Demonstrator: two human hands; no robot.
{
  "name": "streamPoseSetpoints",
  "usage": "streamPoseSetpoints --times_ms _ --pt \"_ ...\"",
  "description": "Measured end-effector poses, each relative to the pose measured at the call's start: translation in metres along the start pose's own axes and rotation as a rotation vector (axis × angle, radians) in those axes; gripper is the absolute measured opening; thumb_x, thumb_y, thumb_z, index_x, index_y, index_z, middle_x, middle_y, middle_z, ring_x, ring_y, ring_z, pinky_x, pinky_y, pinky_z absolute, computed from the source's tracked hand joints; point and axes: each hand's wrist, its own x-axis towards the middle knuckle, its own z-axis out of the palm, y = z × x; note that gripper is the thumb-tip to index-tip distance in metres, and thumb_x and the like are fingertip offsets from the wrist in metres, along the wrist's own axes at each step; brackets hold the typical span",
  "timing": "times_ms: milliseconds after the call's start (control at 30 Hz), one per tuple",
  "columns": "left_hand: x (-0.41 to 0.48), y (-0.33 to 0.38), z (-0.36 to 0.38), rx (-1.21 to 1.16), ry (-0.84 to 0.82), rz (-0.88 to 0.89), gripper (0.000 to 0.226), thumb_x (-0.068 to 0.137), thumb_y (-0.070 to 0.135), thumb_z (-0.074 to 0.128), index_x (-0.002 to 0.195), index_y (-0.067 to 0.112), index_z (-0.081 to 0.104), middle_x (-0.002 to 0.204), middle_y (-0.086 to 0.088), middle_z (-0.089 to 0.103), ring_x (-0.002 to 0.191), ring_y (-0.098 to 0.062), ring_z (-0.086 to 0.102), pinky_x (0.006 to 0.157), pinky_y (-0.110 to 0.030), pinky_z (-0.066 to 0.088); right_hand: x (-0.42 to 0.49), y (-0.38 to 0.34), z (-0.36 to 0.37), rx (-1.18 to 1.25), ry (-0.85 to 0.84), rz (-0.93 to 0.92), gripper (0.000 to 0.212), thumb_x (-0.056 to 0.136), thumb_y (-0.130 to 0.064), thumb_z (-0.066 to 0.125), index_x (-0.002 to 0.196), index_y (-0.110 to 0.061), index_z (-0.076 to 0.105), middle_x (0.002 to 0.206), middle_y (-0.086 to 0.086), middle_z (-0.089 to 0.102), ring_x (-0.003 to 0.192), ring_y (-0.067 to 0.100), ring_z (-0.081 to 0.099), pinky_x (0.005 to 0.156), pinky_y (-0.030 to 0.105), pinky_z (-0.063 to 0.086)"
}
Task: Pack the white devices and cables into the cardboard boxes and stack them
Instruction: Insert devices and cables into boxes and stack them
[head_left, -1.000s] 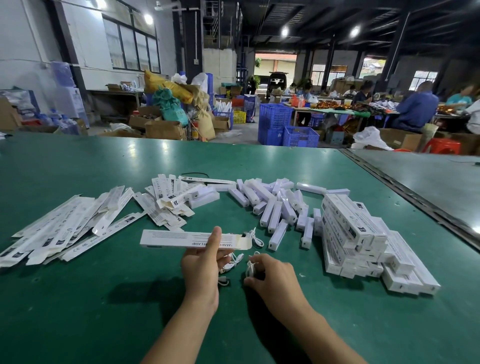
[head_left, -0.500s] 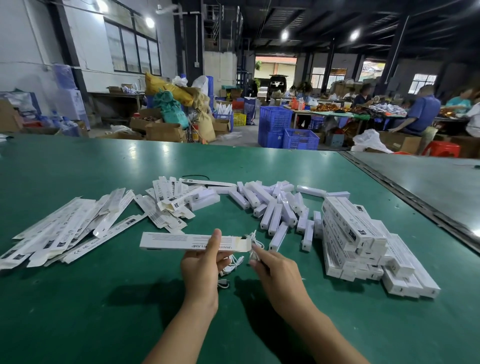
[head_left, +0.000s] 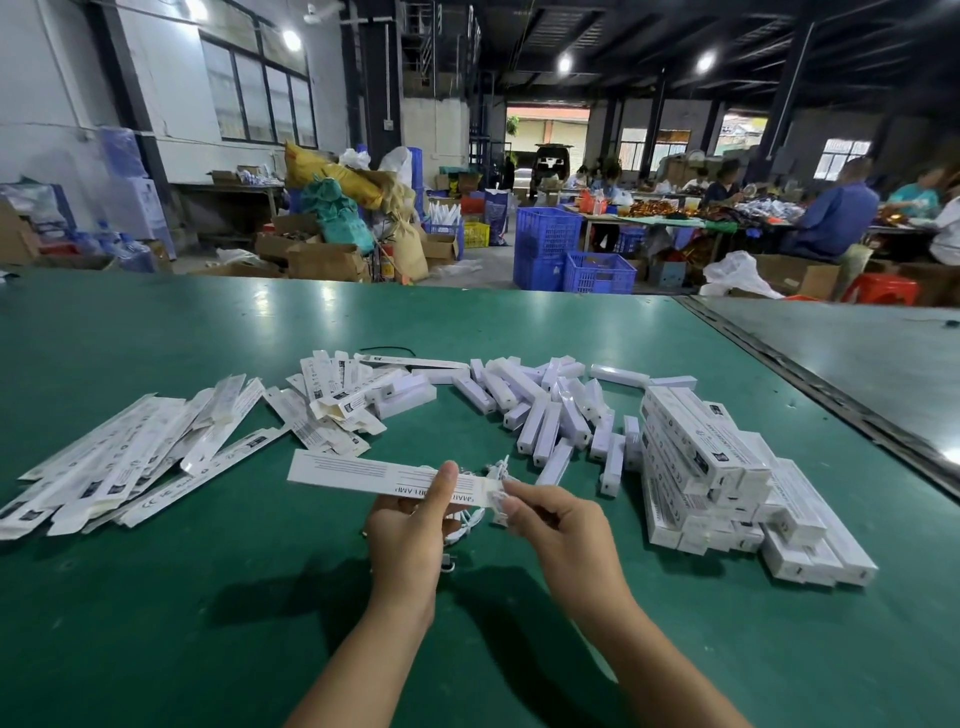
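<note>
My left hand (head_left: 410, 525) grips a long white box (head_left: 363, 475) held level above the green table (head_left: 156, 623), thumb on its top face. My right hand (head_left: 556, 525) pinches a bundled white cable (head_left: 500, 501) at the box's open right end. More loose cable (head_left: 462, 530) lies on the table under my hands. Several white devices (head_left: 540, 415) are scattered behind. Filled boxes sit in a stack (head_left: 711, 478) to the right. Flat, unfolded boxes (head_left: 130, 462) spread out on the left.
A seam (head_left: 810, 384) separates this table from a second one at the right. Beyond the far edge are blue crates (head_left: 571, 254), cardboard cartons (head_left: 322, 260) and people seated at a worktable (head_left: 831, 218).
My right hand has lifted from the table with the cable and moved up to the box's right end. The left hand keeps holding the box almost still.
</note>
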Motion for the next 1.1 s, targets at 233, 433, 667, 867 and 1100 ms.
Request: streamPoseSetpoints --times_ms 233,433,667,867,1100 --pt "-0.0048 -0.0036 0.0001 0.109 -0.109 0.057 0.006 0.084 0.013 0.077 0.086 0.011 0.071 0.078 -0.005 0.077 0.067 -0.016 0.07 0.053 -0.024 0.055 0.0014 -0.0011 -0.0029 0.151 0.056 0.125 0.029 0.075 -0.013 0.083 0.098 -0.017 0.067 0.076 -0.005 0.073 0.075 0.011 0.071 0.075 0.025 0.055" --pt "-0.0066 -0.0032 0.0 0.146 -0.165 0.08 0.005 0.085 0.016 0.076 0.084 0.014 0.071 0.077 -0.003 0.077 0.066 -0.011 0.07 0.054 -0.022 0.055 0.0021 0.0 -0.007 0.296 -0.032 0.198 0.034 0.077 -0.012 0.082 0.107 -0.011 0.067 0.087 0.004 0.076 0.081 0.016 0.073 0.076 0.025 0.055" --pt "-0.0042 0.0025 -0.0027 0.14 -0.11 0.05 0.017 0.086 0.02 0.074 0.091 0.005 0.068 0.066 0.003 0.073 0.05 -0.004 0.062 0.042 -0.017 0.045 0.0018 -0.0001 -0.0063 0.293 -0.169 0.163 0.042 0.085 -0.002 0.071 0.118 -0.025 0.059 0.095 0.004 0.077 0.093 0.019 0.073 0.09 0.028 0.056" --pt "-0.0096 0.004 -0.0022 0.162 -0.151 0.053 0.04 0.067 0.046 0.074 0.085 0.011 0.073 0.064 0.0 0.072 0.047 -0.005 0.057 0.041 -0.017 0.043 -0.0011 -0.0011 -0.0025 0.054 -0.097 0.08 0.029 0.076 -0.014 0.083 0.099 -0.028 0.072 0.069 -0.004 0.073 0.063 0.002 0.063 0.064 0.017 0.047" --pt "-0.0068 -0.0031 -0.0048 0.156 -0.246 0.036 0.042 0.065 0.054 0.074 0.08 0.015 0.077 0.067 -0.007 0.072 0.054 -0.01 0.058 0.046 -0.021 0.045 -0.0029 0.0041 0.0012 -0.126 0.074 -0.083 0.017 0.071 -0.021 0.086 0.069 -0.03 0.071 0.055 -0.013 0.051 0.05 0.003 0.041 0.05 0.013 0.032"
